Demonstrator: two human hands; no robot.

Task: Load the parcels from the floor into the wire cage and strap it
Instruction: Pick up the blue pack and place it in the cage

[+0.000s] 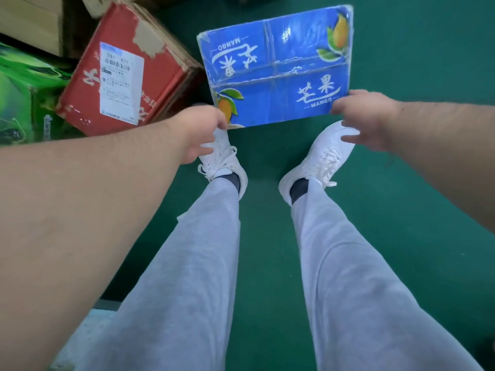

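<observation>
A blue mango box [276,65] sealed with clear tape sits on the green floor just in front of my white shoes. My left hand [199,132] touches its near left corner with the fingertips. My right hand [367,116] touches its near right corner, with the thumb hanging below the edge. Both arms reach down towards the box. Whether the box rests on the floor or is lifted off it I cannot tell. No wire cage or strap shows.
A red cardboard box [126,68] with a white shipping label leans at the left, close to the blue box. A green box [24,95] sits at the far left and brown cartons [29,20] behind it. Green floor [428,62] extends to the right.
</observation>
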